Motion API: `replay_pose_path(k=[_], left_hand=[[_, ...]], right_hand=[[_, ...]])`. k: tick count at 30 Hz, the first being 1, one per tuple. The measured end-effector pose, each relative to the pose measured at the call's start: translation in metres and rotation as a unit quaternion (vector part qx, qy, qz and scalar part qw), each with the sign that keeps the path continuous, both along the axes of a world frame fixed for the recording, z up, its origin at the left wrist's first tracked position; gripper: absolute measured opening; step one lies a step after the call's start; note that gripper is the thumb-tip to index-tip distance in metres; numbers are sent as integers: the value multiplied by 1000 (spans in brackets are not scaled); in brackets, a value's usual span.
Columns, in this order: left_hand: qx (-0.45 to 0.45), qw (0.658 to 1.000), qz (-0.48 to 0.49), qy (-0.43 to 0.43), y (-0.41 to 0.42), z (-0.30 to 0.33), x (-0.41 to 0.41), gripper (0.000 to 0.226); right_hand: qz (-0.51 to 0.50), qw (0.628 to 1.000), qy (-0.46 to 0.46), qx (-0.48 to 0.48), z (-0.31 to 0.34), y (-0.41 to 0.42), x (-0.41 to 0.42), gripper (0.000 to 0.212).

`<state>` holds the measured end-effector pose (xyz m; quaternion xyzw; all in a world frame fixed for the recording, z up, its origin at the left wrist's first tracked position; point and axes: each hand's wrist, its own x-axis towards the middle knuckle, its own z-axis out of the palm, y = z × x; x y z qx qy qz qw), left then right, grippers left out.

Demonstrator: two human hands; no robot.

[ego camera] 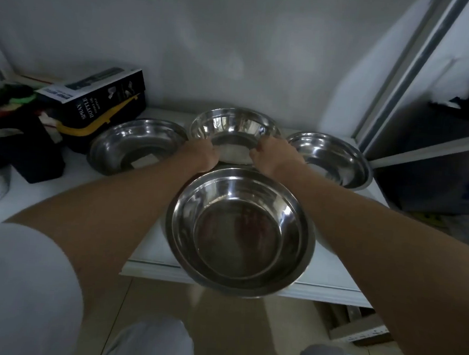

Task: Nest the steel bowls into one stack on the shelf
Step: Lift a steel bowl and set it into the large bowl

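Several steel bowls stand on a white shelf (152, 252). The nearest bowl (239, 229) sits at the front edge and shows a second rim inside, as if one bowl is nested in it. The back middle bowl (235, 129) is tilted toward me and held on both sides. My left hand (201, 154) grips its near left rim. My right hand (277, 155) grips its near right rim. A left bowl (136, 145) and a right bowl (332, 158) rest flat on either side.
A black box labelled spray bottle (95, 100) and a dark bin with coloured items (21, 139) crowd the shelf's left end. A white wall stands close behind the bowls. A metal sliding-door frame (415, 67) rises at the right, with tiled floor below.
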<state>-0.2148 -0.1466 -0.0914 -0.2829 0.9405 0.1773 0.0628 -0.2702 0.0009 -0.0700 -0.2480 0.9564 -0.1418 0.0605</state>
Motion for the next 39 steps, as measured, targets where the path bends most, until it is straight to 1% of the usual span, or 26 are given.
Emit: replay_pose_path(k=[2,4,7,9,10,11,13,14,15,17,19,22,25,28,32,36,37,39], left_hand=[[10,1000,15,0,-1,-6,-7,54],[38,999,30,13,4,-8,-11,50],[85,991,85,63,6,-13,-17,44],[133,978,123,107,-1,-19,-22,43],[174,963,154,133,-3,-20,-24,42],[228,941,186,164,-4,-20,-27,41],[340,881,242,222,-5,-15,-28,40],[379,855,256,245,-3,-12,-27,39],[393,844,263,255,-3,-9,-27,39],[383,838,276,274,0,-3,-25,37],[383,825,284,304,3,5,-21,33],[375,820,271,335,6,17,-17,31],[370,820,265,348,7,28,-7,31],[354,831,251,348,9,38,9,31],[328,842,238,356,10,50,33,30],[302,871,218,319,13,61,65,26],[299,878,210,309,12,62,74,31],[300,888,194,288,6,60,88,50]], right_hand=[[3,1000,-1,-2,-2,-4,-3,48],[3,1000,-4,-3,-5,-6,-6,48],[-1,1000,-6,-3,-8,-6,-8,48],[-5,1000,-7,-4,-9,-6,-10,47],[-7,1000,-7,-4,-8,-6,-11,46],[-11,1000,-5,-4,-7,-7,-11,46],[-14,1000,1,-7,-6,-6,-11,46],[-15,1000,2,-11,-6,-6,-11,45],[-17,1000,1,-17,-6,-5,-11,45],[-22,999,-3,-25,-5,-4,-10,48],[-34,999,-2,-33,-2,-2,-8,53],[-51,997,26,-49,7,1,-5,52],[-88,993,57,-48,16,4,5,54],[-122,989,61,-55,27,6,16,56],[-138,986,62,-70,41,14,37,56],[-150,984,59,-71,47,24,62,59],[-156,983,54,-77,50,26,69,64],[-169,980,36,-95,53,29,79,70]])
